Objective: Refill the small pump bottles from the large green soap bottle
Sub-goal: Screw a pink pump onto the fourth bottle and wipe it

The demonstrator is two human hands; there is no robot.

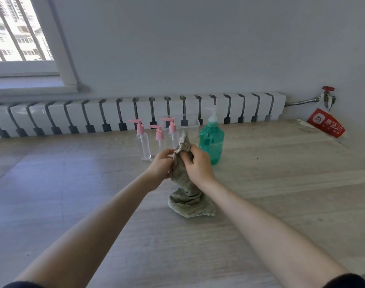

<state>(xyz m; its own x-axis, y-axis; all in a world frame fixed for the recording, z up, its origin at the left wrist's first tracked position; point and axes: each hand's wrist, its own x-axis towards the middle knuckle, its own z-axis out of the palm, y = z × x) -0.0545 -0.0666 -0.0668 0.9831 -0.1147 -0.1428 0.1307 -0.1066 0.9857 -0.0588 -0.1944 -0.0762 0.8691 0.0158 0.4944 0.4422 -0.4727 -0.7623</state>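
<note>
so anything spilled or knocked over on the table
No spill shows on the pale wooden table. Three clear pink-pump bottles and the large green soap bottle stand upright, pumps on. Both hands grip a grey-green cloth.

Daylight is pouring in through the window (15, 30) at the upper left of the frame, where the view outside is blowing out to near white, while the wall (198, 42) is staying an even, cool grey. The wooden table (281, 183) is catching a pale bluish sheen along its left side, and shadows are falling soft and faint. The wide lens is bending the radiator (135, 113) into a curve, and the whole frame is looking slightly soft, most at the edges.
</note>
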